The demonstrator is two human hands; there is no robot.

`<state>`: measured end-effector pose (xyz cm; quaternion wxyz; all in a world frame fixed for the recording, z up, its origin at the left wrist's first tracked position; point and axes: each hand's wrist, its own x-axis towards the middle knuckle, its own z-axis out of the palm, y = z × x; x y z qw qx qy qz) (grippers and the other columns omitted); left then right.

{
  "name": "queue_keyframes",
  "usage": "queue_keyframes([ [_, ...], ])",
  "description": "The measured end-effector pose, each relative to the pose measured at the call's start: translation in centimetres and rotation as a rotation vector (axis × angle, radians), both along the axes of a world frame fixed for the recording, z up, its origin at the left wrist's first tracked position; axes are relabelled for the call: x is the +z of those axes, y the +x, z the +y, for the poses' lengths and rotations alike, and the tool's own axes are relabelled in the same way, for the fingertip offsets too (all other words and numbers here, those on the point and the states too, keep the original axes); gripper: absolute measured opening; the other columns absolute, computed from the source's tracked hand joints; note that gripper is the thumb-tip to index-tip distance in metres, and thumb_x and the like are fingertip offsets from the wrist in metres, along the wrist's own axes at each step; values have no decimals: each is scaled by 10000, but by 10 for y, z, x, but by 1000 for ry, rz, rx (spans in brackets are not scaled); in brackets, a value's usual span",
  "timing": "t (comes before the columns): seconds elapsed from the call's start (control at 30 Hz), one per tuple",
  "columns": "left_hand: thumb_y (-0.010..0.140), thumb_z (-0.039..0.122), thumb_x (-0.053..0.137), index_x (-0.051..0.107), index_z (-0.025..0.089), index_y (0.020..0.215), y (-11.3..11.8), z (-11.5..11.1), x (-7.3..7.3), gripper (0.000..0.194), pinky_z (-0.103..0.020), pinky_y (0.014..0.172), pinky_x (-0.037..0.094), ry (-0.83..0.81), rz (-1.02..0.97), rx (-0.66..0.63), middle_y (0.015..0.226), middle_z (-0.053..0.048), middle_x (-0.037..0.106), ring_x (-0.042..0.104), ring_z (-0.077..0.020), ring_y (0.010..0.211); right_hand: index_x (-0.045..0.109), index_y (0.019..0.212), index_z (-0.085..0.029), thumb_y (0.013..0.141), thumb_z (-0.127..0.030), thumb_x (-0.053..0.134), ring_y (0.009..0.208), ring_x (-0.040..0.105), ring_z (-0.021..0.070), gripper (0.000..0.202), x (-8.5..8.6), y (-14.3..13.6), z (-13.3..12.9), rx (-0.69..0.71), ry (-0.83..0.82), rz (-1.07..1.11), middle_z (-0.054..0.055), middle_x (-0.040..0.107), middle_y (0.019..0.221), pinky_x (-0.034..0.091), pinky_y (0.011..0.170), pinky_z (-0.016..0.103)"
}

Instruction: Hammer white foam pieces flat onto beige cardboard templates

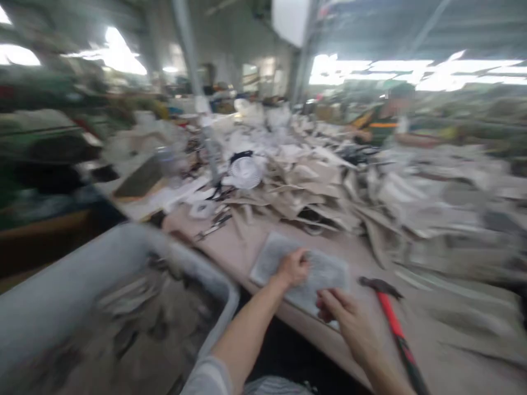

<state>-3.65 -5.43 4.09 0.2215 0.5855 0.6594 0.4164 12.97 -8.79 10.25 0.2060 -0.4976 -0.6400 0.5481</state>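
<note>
A grey rectangular slab [267, 258] lies near the front edge of the table. On its middle rests my left hand [295, 267], its fingers curled closed; whatever they hold, if anything, is hidden. My right hand [338, 307] is over the slab's near right corner, with the fingers bent and pressed together, and nothing can be made out in them. To the right of my right hand, a hammer [391, 315] with a red and black handle lies on the table. The picture is blurred.
A large grey bin [119, 236] with scraps stands at the left, against the table [222, 241]. Heaps of beige and white sheets [304, 184] cover the table behind the slab. A white coil [245, 171] and scissors [214, 226] lie there. A person [381, 123] is at the back right.
</note>
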Motion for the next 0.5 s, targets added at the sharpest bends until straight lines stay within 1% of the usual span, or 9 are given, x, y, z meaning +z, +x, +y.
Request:
queue_keyframes([
  [0.03, 872, 166, 569, 653, 60, 1123, -2, 3, -12, 286, -299, 770, 537, 29, -18, -31, 871, -105, 722, 679, -201, 819, 607, 739, -194, 744, -648, 530, 649, 601, 174, 461, -5, 8, 1, -21, 2, -4, 39, 635, 704, 478, 639, 308],
  [0.07, 864, 209, 573, 657, 83, 1106, -5, 10, -25, 286, -301, 758, 536, 60, -68, -21, 850, -87, 719, 677, -201, 795, 592, 745, -192, 776, -611, 500, 645, 592, 164, 429, -12, 15, 5, -48, 27, -11, 28, 622, 700, 459, 629, 297],
  [0.13, 858, 343, 582, 658, 128, 1112, -10, 24, -49, 342, -319, 757, 541, 90, -143, -1, 861, -78, 730, 689, -219, 800, 581, 771, -191, 818, -531, 458, 667, 585, 157, 364, -26, 33, 16, -109, 91, -52, 17, 611, 706, 436, 644, 289],
  [0.2, 836, 485, 584, 667, 144, 1091, -14, 30, -62, 434, -342, 765, 553, 98, -177, 12, 887, -98, 743, 705, -250, 828, 580, 776, -193, 832, -468, 439, 695, 578, 160, 314, -38, 53, 25, -190, 153, -119, 12, 604, 703, 422, 673, 294],
  [0.23, 823, 533, 582, 673, 151, 1066, -16, 29, -65, 461, -345, 762, 560, 90, -191, 19, 894, -104, 747, 711, -259, 836, 577, 762, -196, 830, -446, 435, 699, 572, 163, 296, -43, 63, 30, -239, 177, -154, 11, 599, 693, 416, 682, 299],
  [0.3, 790, 593, 595, 684, 160, 1045, -18, 23, -64, 511, -354, 766, 575, 57, -203, 28, 913, -111, 755, 720, -276, 858, 573, 729, -200, 812, -416, 439, 710, 569, 175, 268, -49, 82, 42, -342, 217, -213, 16, 603, 686, 410, 696, 310],
  [0.37, 757, 619, 620, 697, 164, 1054, -20, 17, -62, 548, -374, 808, 588, 13, -205, 42, 967, -113, 761, 722, -293, 917, 591, 731, -200, 795, -399, 449, 744, 583, 190, 252, -51, 101, 61, -433, 249, -238, 28, 632, 718, 413, 714, 316],
  [0.43, 726, 630, 643, 712, 172, 1061, -22, 16, -62, 571, -406, 883, 585, -31, -206, 64, 1042, -108, 758, 713, -309, 997, 626, 775, -195, 793, -399, 458, 790, 602, 202, 265, -48, 119, 86, -505, 275, -239, 41, 669, 779, 421, 736, 317],
  [0.5, 670, 636, 674, 731, 186, 1028, -22, 17, -62, 578, -425, 908, 587, -63, -218, 88, 1048, -98, 761, 712, -325, 1013, 649, 824, -187, 802, -408, 456, 821, 614, 210, 294, -38, 137, 114, -572, 303, -235, 51, 690, 822, 430, 758, 318],
])
